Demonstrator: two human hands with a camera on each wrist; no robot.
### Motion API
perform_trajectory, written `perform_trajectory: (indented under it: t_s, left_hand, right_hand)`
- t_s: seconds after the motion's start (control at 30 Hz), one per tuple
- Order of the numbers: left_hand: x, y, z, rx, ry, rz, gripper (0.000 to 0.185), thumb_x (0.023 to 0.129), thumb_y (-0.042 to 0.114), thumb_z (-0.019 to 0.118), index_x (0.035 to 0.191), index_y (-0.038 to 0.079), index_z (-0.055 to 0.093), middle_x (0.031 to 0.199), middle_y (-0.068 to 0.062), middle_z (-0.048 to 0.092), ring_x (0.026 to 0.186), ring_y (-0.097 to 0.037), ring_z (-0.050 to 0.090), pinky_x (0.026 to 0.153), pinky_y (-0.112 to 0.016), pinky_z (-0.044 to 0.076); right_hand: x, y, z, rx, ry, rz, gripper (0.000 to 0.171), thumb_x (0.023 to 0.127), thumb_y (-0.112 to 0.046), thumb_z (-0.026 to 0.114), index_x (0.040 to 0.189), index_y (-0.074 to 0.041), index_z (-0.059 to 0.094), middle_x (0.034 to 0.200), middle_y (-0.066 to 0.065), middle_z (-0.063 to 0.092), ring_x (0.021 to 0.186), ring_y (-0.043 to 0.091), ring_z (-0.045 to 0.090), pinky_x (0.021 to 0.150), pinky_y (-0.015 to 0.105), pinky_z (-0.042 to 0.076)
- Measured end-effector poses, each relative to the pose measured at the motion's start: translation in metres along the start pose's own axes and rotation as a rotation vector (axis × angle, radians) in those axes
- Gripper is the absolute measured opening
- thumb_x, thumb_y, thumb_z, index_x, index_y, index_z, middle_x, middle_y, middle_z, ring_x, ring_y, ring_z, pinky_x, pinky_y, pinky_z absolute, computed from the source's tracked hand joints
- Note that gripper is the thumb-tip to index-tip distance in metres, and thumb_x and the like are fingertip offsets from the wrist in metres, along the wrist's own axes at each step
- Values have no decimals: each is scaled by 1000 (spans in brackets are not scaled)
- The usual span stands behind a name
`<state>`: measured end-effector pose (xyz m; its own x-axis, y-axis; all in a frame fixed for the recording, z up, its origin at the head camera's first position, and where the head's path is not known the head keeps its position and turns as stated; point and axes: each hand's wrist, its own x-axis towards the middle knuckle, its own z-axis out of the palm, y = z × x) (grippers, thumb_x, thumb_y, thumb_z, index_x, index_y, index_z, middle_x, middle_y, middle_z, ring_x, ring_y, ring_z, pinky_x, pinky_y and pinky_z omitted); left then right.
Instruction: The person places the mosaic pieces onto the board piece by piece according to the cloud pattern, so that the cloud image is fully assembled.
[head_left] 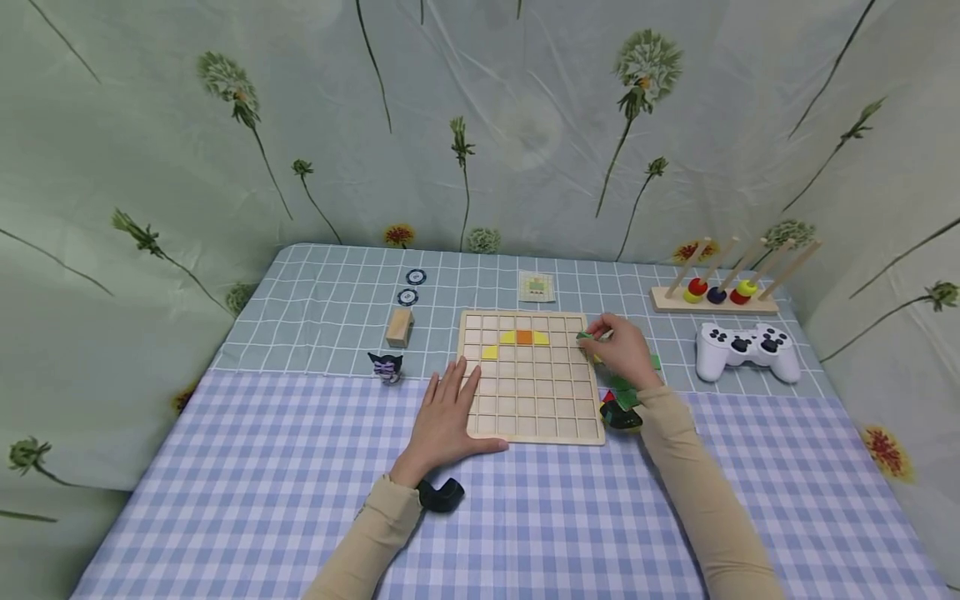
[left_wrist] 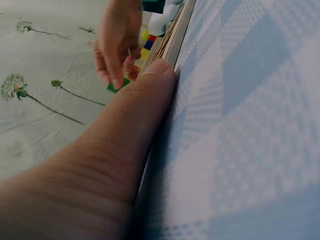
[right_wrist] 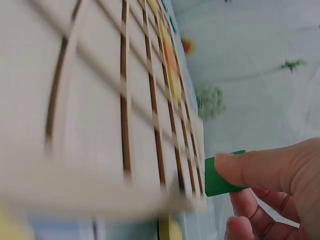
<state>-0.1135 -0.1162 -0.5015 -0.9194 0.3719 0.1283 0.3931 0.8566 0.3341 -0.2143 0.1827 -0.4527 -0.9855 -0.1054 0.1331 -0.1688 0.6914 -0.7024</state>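
Observation:
A wooden grid board (head_left: 537,403) lies on the table, with yellow tiles (head_left: 490,352) and an orange tile (head_left: 524,337) in cells of its upper rows. My left hand (head_left: 444,417) rests along the board's left edge, fingers spread and straight, thumb at the near-left corner. Just over the upper right edge, my right hand (head_left: 621,348) pinches a green tile (right_wrist: 220,176) between thumb and fingers. Beside the board's right side lie more green tiles (head_left: 627,398), partly under the right forearm, with a small red piece (head_left: 608,397) among them.
Behind the board lies a small pattern card (head_left: 536,287). To the left are a wooden block (head_left: 400,327), a dark figurine (head_left: 387,367) and two round chips (head_left: 408,297). A white game controller (head_left: 746,352) and a peg stand with coloured beads (head_left: 716,302) occupy the right.

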Motion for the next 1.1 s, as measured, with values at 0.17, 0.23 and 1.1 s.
perform_trajectory:
  t_s: [0.17, 0.23, 1.1]
  left_hand:
    - [0, 0, 0, 11, 3, 4, 120, 66, 79, 61, 152, 8, 18, 157, -16, 9, 143, -29, 3, 114, -44, 0]
    - [1, 0, 1, 12, 5, 4, 120, 66, 79, 61, 152, 8, 18, 156, -16, 10, 143, -30, 4, 114, -44, 0]
    - [1, 0, 0, 4, 2, -3, 120, 66, 79, 61, 152, 9, 18, 156, -16, 10, 143, -30, 5, 114, -43, 0]
  right_hand:
    - [1, -21, 17, 59, -44, -58, 14, 82, -13, 74, 87, -3, 66, 81, 8, 63, 64, 20, 51, 59, 31, 40]
    - [1, -29, 24, 68, -62, -65, 12, 83, -13, 74, 88, -4, 68, 83, 8, 64, 63, 20, 50, 58, 31, 40]
    - [9, -66, 78, -114, -165, -109, 13, 88, -19, 70, 95, -10, 75, 90, 1, 66, 84, 19, 62, 76, 38, 49]
